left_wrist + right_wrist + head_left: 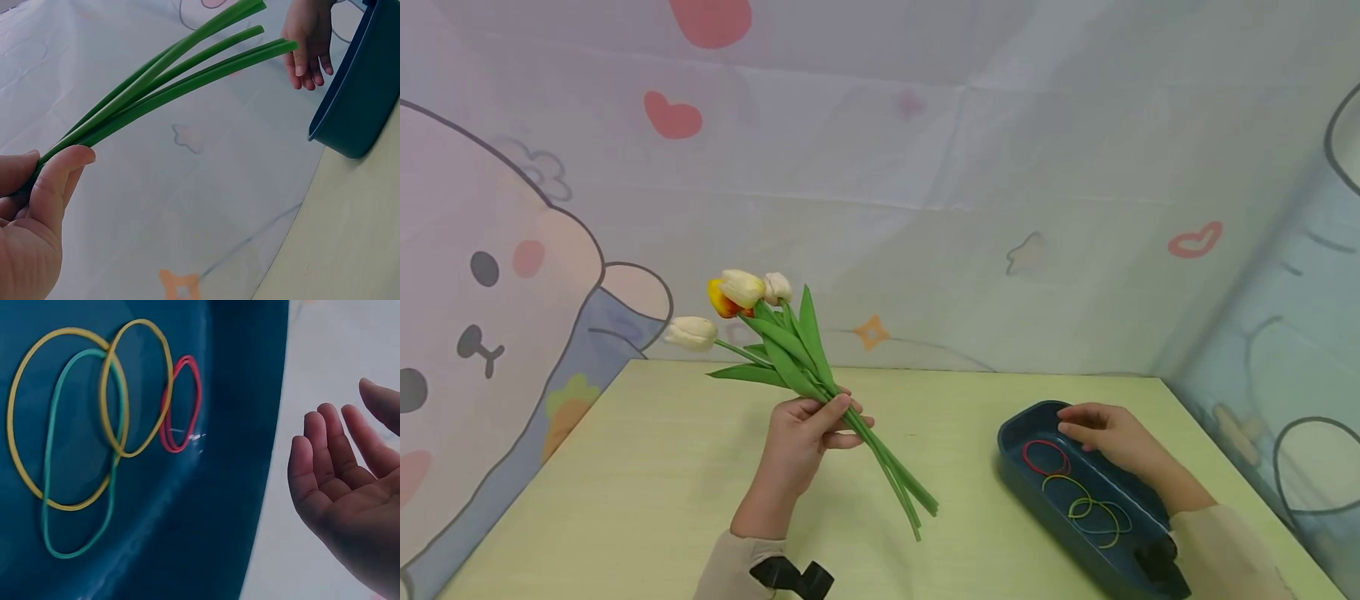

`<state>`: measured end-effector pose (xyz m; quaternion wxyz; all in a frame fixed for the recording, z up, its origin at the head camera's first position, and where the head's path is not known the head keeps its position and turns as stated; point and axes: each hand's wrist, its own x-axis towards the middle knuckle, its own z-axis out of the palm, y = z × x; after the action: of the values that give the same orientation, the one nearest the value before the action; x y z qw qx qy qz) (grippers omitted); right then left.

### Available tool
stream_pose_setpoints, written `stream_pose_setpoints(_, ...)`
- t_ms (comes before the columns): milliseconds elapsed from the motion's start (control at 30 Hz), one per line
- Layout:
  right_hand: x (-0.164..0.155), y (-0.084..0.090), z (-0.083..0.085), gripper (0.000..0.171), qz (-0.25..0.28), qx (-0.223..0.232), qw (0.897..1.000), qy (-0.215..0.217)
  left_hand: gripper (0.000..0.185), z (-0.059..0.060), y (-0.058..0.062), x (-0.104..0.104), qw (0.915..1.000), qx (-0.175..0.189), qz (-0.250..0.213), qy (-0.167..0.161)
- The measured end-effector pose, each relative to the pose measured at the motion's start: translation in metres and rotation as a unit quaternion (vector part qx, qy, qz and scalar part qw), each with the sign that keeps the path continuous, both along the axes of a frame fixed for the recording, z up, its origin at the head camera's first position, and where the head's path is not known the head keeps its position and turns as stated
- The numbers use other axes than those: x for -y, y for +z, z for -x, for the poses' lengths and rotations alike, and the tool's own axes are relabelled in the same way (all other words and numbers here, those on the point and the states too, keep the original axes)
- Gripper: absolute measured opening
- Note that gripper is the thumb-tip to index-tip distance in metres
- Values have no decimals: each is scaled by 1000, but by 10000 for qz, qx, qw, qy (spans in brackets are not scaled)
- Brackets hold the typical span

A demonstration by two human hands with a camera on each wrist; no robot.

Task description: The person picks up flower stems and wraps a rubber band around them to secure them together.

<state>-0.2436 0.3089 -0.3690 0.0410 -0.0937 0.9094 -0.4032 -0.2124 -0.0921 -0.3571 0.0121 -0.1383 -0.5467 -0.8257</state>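
My left hand (808, 437) pinches a bunch of tulips by their green stems (887, 462), holding it above the table. The blooms point up and to the left: white tulips (742, 288) and a yellow-orange tulip (722, 302). In the left wrist view the cut stem ends (262, 31) fan out past the thumb. Over the far end of a dark blue tray (1011, 467) is my right hand (1112, 437), its fingers loosely bent with nothing between them. Inside the tray lie a red rubber band (181, 449), yellow rubber bands (11, 425) and a green rubber band (47, 462).
The pale yellow table (625, 483) ends at a cloth backdrop (887, 150) printed with hearts and a bear. The tray stands near the table's right edge. Black straps (793, 577) sit at the wrists.
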Motion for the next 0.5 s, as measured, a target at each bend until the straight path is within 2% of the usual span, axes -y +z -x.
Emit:
stream_pose_setpoints(233, -9, -19, 11, 44, 46, 192, 9994, 272, 14, 0, 1, 1, 10000, -40, -19, -53)
stream_pose_setpoints(500, -17, -35, 19, 35, -295, 526, 9968, 515, 10, -2, 2, 1, 10000, -44, -75, 9)
